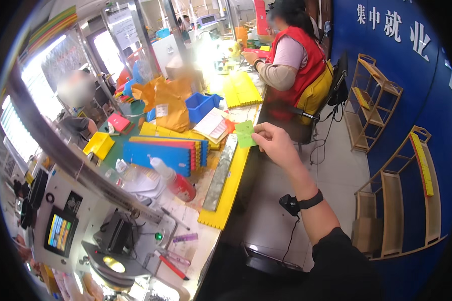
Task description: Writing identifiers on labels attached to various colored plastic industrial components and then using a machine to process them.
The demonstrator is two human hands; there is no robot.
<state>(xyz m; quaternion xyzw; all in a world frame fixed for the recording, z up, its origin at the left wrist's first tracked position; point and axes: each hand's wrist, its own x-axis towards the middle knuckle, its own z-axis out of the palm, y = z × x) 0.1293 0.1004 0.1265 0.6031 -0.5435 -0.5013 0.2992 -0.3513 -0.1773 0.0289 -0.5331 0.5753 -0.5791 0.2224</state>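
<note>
My right hand (276,143) reaches out from the lower right over the table's edge, with a dark strap around the wrist. Its thumb and fingers pinch a light green paper slip (244,134) by the right side. Just below the slip, a long grey metal bar (221,173) lies along a yellow strip with a toothed edge (232,186). White and pink papers (215,124) are beside the slip on the left. My left hand does not show.
Blue toothed boards (158,156), a red-bodied squeeze bottle (178,181) and a blue bin (200,106) crowd the table. A machine with a screen (61,232) stands at lower left. A person in a red vest (294,60) sits at the far end. Wooden racks (371,108) line the right wall.
</note>
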